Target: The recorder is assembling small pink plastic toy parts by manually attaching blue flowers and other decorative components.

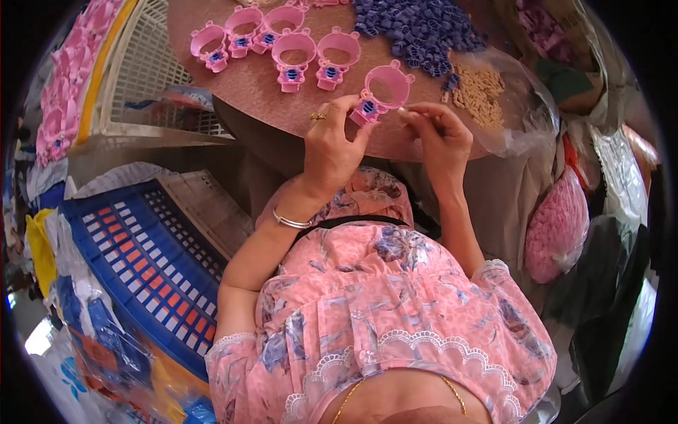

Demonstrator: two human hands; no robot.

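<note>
My left hand (pixel 329 148) grips a pink plastic ring-shaped piece (pixel 403 90) by its lower end, thumb and forefinger on either side. A small blue part (pixel 368 107) sits in the front of that piece, and the ring tilts up to the right. Close beside the ring, my right hand (pixel 446 139) has its thumb and fingers drawn together in a pinch. Whatever may be between those fingertips is too small to make out. Several similar pink pieces with blue parts, among them one pink piece (pixel 289 83), lie on the rounded table (pixel 247 95) beyond my left hand.
A heap of small blue parts (pixel 417 32) covers the table's far side, with small beige pegs (pixel 479 92) on clear plastic at right. A white basket (pixel 152 63) stands left, above a blue plastic basket (pixel 141 265). A bag of pink pieces (pixel 558 230) hangs right.
</note>
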